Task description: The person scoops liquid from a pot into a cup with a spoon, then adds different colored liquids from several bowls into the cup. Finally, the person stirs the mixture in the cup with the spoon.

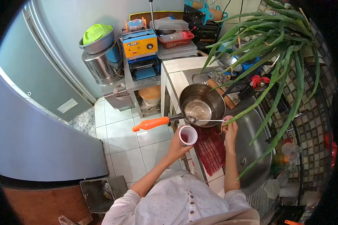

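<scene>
My left hand (175, 147) is wrapped around a white cup (193, 140) with a reddish inside, tilted so its mouth faces up toward me. A spoon (208, 120) is pinched in the fingers of my right hand (230, 134). Its dark round bowl reaches across the near rim of a metal saucepan (218, 98), close to where the pan's handle joins. The saucepan has an orange handle grip (152, 123) pointing left, and its inner bottom looks shiny and wet. Under my forearms, a red checked cloth (211, 153) lies on the counter edge.
A steel sink (251, 129) lies to the right, with long green leaves (279, 75) hanging over it. Behind the saucepan is a wooden block (223, 92). A blue and yellow machine (140, 44) and a steel pot (102, 64) stand farther back on the left.
</scene>
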The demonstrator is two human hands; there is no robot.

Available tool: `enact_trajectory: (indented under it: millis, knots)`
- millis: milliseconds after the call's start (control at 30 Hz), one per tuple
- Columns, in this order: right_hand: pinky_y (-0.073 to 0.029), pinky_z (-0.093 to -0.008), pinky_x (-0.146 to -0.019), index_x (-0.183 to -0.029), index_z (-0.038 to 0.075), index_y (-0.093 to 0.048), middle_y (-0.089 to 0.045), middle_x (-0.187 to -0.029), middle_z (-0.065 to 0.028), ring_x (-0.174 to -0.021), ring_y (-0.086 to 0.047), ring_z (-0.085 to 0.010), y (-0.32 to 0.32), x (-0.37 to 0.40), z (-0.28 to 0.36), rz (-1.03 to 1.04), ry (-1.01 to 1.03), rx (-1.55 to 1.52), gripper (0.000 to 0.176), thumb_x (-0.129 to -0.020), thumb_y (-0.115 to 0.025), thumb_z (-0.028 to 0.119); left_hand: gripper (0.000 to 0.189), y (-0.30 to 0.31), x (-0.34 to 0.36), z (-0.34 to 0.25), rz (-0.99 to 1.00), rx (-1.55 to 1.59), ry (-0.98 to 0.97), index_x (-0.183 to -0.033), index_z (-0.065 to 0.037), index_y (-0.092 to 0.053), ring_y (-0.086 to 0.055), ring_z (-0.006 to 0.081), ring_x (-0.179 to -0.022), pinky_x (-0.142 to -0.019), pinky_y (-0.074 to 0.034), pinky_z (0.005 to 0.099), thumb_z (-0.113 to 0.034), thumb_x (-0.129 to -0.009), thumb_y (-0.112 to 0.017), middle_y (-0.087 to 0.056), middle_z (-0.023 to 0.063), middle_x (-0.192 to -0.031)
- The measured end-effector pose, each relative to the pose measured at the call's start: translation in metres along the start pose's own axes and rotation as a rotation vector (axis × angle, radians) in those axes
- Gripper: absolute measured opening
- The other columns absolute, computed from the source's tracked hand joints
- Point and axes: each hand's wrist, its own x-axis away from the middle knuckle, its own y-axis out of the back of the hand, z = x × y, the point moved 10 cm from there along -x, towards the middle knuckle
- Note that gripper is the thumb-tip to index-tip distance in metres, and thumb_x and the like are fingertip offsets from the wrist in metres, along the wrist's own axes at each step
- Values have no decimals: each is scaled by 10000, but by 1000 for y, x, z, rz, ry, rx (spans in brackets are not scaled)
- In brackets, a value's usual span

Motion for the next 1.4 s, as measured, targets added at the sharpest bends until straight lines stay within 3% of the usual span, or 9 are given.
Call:
enact_trajectory:
  millis: [233,500,733,800,1000,1100,1167,1233,1400]
  knots:
    - [-201,-185,-403,-878,52,-525,-479,-632,-2,-444,-300,-32,14,15,23,-168,-150,-140,137,-915,-460,167,705,5,-4,-11,-83,-29,-5,-1191,-7,-403,-548,214,-958,-844,-434,319,-85,-589,-762,-535,107,-1052]
    - [-274,-174,-476,-830,80,-529,-478,-673,26,-561,-394,-28,4,30,55,-22,44,-87,213,-923,-474,263,734,3,-3,-3,-99,-79,5,-1200,-4,-413,-554,197,-946,-828,-443,304,-126,-581,-789,-557,105,-1037]
    - [-225,-174,-450,-838,50,-518,-461,-643,18,-502,-324,-24,-13,41,78,103,266,51,251,-934,-446,271,723,6,-4,-5,-129,-140,-14,-1151,-5,-453,-553,164,-909,-802,-451,284,-162,-552,-826,-568,85,-1018]
    - [-291,-188,-506,-858,67,-532,-487,-708,27,-576,-398,-38,-3,38,75,31,251,-40,199,-933,-437,225,718,5,-4,-1,-121,-120,10,-1140,-9,-452,-553,152,-901,-794,-454,279,-166,-552,-833,-568,73,-1003]
    - [-291,-195,-470,-869,58,-545,-504,-710,23,-546,-389,-30,12,8,42,-57,159,54,208,-925,-443,230,698,4,0,5,-134,-19,27,-1131,-37,-430,-557,114,-835,-733,-472,255,-159,-573,-832,-563,36,-944]
    - [-278,-207,-437,-853,61,-563,-499,-673,26,-498,-364,-32,0,4,31,-22,150,318,230,-919,-459,255,695,1,0,-2,-80,-1,52,-1128,-41,-433,-564,121,-821,-728,-474,259,-163,-572,-831,-573,42,-933]
    - [-276,-213,-420,-837,65,-574,-497,-638,25,-472,-361,-36,-10,4,30,7,113,334,235,-915,-467,259,645,2,0,-6,-69,-9,123,-1107,-53,-459,-593,201,-871,-763,-467,299,-151,-569,-802,-591,84,-946]
    - [-281,-210,-423,-848,58,-573,-503,-631,22,-481,-381,-38,-13,2,18,40,82,344,239,-915,-471,263,646,2,0,-6,-56,-9,113,-1111,-53,-455,-592,201,-868,-759,-469,304,-145,-571,-798,-587,81,-946]
    - [-283,-208,-424,-848,54,-570,-498,-619,16,-484,-399,-44,0,2,5,18,-27,91,236,-913,-479,262,728,6,-1,-10,-84,-92,61,-1171,-41,-401,-584,222,-874,-771,-466,325,-124,-560,-787,-574,95,-964]
